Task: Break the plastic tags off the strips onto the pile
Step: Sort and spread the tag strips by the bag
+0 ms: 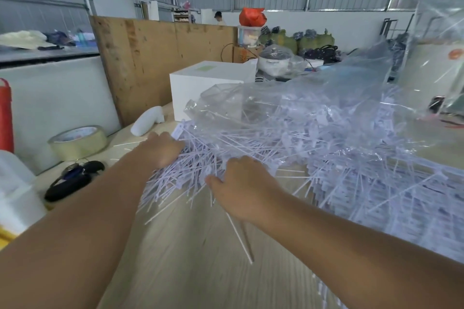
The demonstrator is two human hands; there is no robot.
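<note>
Both hands — left hand [164, 149], right hand [244, 189] — grip thin white strips [198, 165].

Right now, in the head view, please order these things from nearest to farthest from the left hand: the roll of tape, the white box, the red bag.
1. Roll of tape: on the table, left of the left hand.
2. White box: behind the pile.
3. Red bag: far back, on a container.

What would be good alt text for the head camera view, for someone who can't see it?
A person's left hand and right hand reach into a heap of white plastic tags on a pale wooden table, partly under a clear plastic bag. A tape roll, keys and a white box sit to the left.
</note>
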